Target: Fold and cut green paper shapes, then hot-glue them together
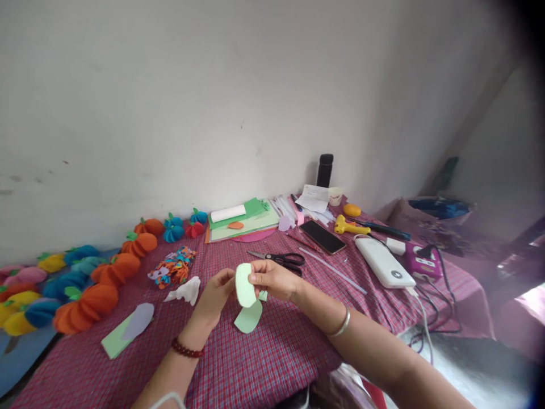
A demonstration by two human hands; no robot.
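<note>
A pale green rounded paper cut-out [244,286] is held up in front of me. My left hand [218,292] closes on its left edge, its fingertips partly hidden behind the paper. On the opposite side, my right hand [275,278] pinches it between thumb and fingers. Below lies another pale green paper piece [249,318] on the checked cloth, with a smaller scrap beside it. Black-handled scissors [276,258] lie just beyond my right hand, partly covered by it. Left of my left hand are a crumpled white tissue [185,291] and a lilac cut-out [140,321] on folded green paper [117,336].
Paper pumpkins [87,308] in several colours fill the left side, near a pile of colourful scraps [174,266]. Coloured sheets [219,232] lie at the back. To the right are a phone [322,236], a yellow glue gun [349,226], a white power bank [381,261] and cables.
</note>
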